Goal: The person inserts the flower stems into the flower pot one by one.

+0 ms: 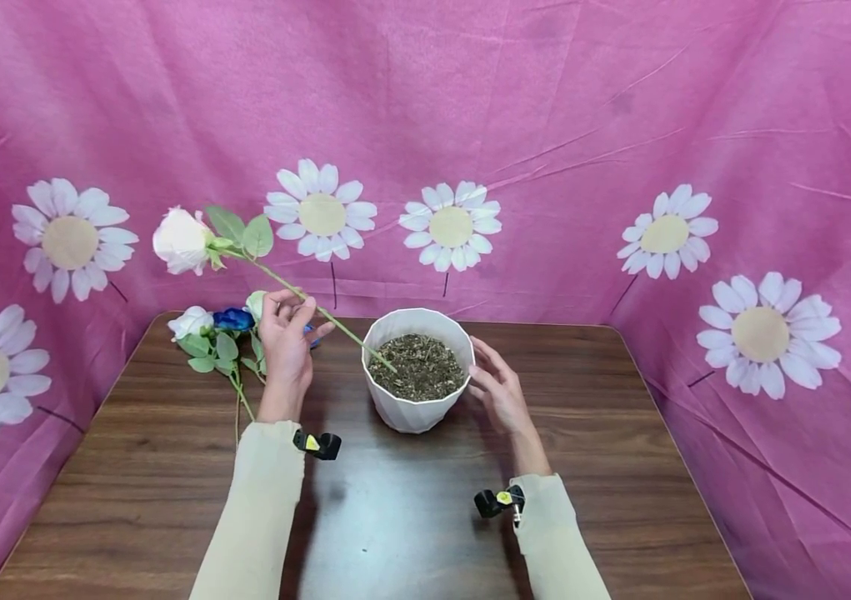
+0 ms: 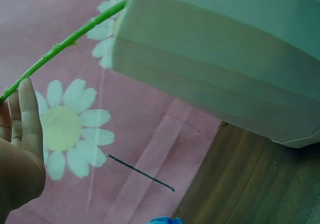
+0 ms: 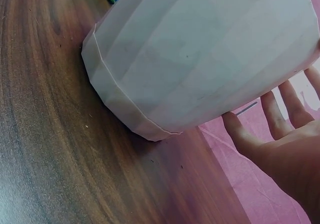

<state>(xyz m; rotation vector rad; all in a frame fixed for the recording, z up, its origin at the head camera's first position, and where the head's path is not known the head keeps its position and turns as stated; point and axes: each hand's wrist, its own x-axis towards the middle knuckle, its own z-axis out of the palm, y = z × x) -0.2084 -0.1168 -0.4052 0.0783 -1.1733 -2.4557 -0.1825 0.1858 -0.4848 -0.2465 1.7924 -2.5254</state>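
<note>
Between thumb and fingers my left hand [image 1: 288, 346] pinches the green stem [image 2: 62, 47] of a white rose [image 1: 183, 241]. The rose slants, its bloom high at the left and its lower stem end over the soil [image 1: 416, 367] inside a white faceted pot [image 1: 412, 415]. Whether the tip has entered the soil I cannot tell. My right hand [image 1: 502, 392] rests its fingertips against the pot's right side; the right wrist view has these fingers [image 3: 272, 115] spread along the wall.
Left of the pot, several flowers lie on the wooden table [image 1: 590, 417], among them another white rose [image 1: 191, 322] and a blue rose [image 1: 233, 319]; my left hand partly covers them. A pink cloth [image 1: 560, 100] printed with daisies hangs behind and at both sides.
</note>
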